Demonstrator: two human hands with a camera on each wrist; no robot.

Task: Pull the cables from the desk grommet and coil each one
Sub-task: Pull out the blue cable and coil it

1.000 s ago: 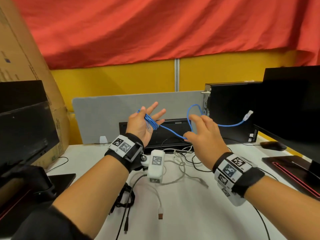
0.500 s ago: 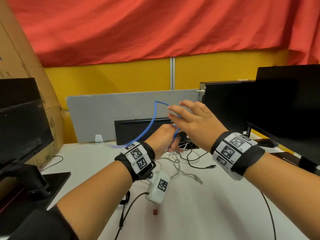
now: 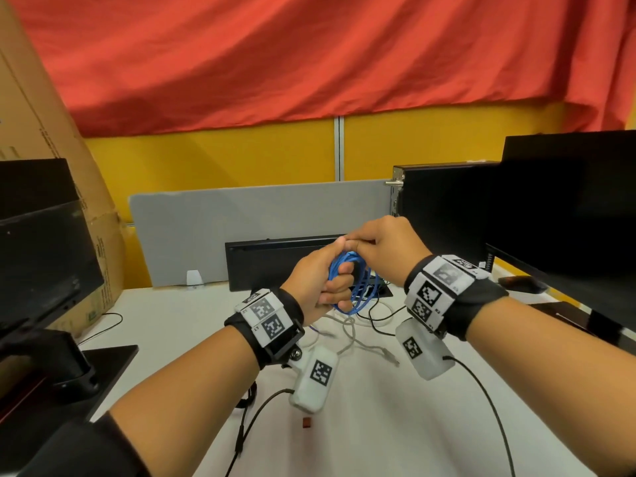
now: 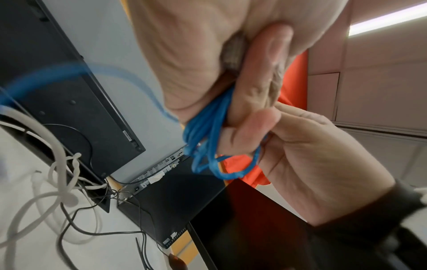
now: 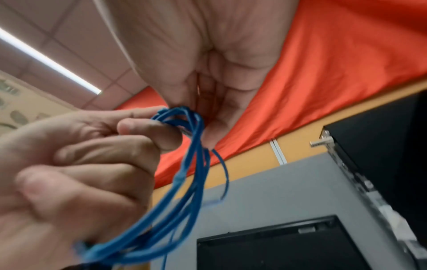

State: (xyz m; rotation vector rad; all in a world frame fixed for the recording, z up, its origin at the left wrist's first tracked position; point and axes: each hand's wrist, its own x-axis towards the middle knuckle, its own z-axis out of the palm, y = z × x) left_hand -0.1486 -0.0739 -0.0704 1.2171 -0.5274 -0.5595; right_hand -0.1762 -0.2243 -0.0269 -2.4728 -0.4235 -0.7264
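Your left hand (image 3: 318, 287) has its fingers (image 3: 339, 282) curled round the blue cable (image 3: 358, 290), coiled in loops above the white surface (image 3: 378, 425); your right hand (image 3: 385, 247) pinches the top of the coil, with loose white cables (image 3: 351, 335) lying beyond

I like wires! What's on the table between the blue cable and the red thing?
Head view: white cables and a wrist camera, between blue cable and red thing.

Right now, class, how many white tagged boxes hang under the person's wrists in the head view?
2. The left box hangs below the left wrist, above the desk; the right box hangs below the right wrist. None looks hidden.
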